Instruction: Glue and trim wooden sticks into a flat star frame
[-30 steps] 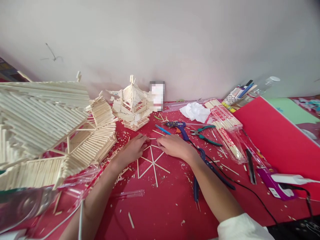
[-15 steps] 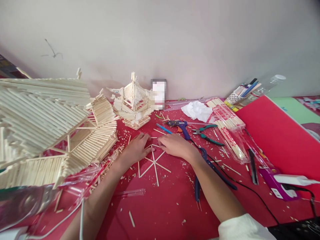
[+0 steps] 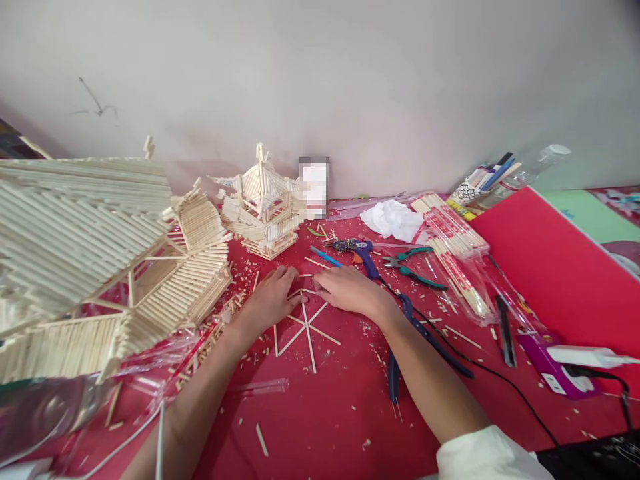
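Note:
A star-shaped frame of thin wooden sticks (image 3: 308,326) lies flat on the red tabletop, its spokes meeting in the middle. At its far left side, my left hand (image 3: 273,295) is closed, with curled fingers and thumb at the end of a short stick. My right hand (image 3: 345,291) pinches another short wooden stick (image 3: 307,291) at the far right side of the frame. Both hands rest low on the table, and their fingertips are partly hidden. One loose stick (image 3: 275,340) lies beside the frame's left spokes.
A large stick-built model (image 3: 75,233) fills the left, with a smaller stick pagoda (image 3: 263,207) behind my hands. Right of them lie a glue gun (image 3: 363,252), green-handled pliers (image 3: 415,267), blue-handled cutters (image 3: 435,340), packs of sticks (image 3: 455,233) and a purple power strip (image 3: 555,367).
The view has shifted slightly, so things at the left appear a little farther left. Both hands stay in place at the frame's far side.

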Available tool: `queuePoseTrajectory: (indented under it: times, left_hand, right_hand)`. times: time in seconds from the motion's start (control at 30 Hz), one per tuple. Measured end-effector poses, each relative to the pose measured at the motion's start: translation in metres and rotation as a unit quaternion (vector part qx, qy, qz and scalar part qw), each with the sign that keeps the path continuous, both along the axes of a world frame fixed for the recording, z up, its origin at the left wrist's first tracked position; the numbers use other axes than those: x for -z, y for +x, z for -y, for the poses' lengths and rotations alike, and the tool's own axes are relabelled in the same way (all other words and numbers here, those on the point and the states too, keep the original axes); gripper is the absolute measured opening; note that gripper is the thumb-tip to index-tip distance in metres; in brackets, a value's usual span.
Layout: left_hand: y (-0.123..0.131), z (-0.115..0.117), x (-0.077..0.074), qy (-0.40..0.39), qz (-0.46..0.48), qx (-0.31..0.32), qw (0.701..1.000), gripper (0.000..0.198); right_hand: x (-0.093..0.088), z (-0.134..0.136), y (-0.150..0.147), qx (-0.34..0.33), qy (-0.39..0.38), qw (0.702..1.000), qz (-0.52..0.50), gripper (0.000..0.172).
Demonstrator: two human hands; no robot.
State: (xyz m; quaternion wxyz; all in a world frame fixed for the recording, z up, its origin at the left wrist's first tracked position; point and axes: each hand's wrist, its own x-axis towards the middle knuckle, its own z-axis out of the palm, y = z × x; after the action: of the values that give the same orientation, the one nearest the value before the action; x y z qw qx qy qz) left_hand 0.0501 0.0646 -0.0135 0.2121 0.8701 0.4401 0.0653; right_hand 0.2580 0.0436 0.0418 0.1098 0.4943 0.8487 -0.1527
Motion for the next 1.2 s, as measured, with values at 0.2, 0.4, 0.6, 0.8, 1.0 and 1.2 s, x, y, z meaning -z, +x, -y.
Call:
queuePoseTrajectory:
  times: [0.2, 0.4, 0.6, 0.8, 1.0, 1.2]
  left_hand:
    - [0.0003, 0.0006, -0.003, -0.003, 0.006, 0.001, 1.0, 0.024]
    - [0.0, 0.0004, -0.003, -0.008, 0.022, 0.015, 1.0, 0.017]
    - [0.0003, -0.0007, 0.0007, -0.014, 0.046, 0.018, 0.999, 0.017]
    - [0.0008, -0.0003, -0.0008, -0.03, 0.062, 0.011, 0.998, 0.016]
    - [0.0007, -0.0001, -0.0016, -0.031, 0.066, 0.008, 0.997, 0.017]
    - [0.0006, -0.0008, -0.0007, -0.029, 0.071, 0.011, 0.997, 0.016]
  right_hand:
    - [0.0021, -0.0002, 0.0003, 0.009, -0.005, 1.0, 0.001, 0.021]
    - [0.0008, -0.0007, 0.0011, 0.004, -0.006, 1.0, 0.005, 0.019]
    - [-0.0019, -0.0008, 0.0008, 0.005, -0.017, 1.0, 0.007, 0.021]
    - [-0.0013, -0.0018, 0.0016, 0.001, -0.016, 1.0, -0.005, 0.021]
    - [0.0007, -0.0024, 0.0021, 0.004, -0.019, 1.0, -0.002, 0.02]
    - [0.0002, -0.0022, 0.0029, 0.006, -0.021, 1.0, -0.005, 0.021]
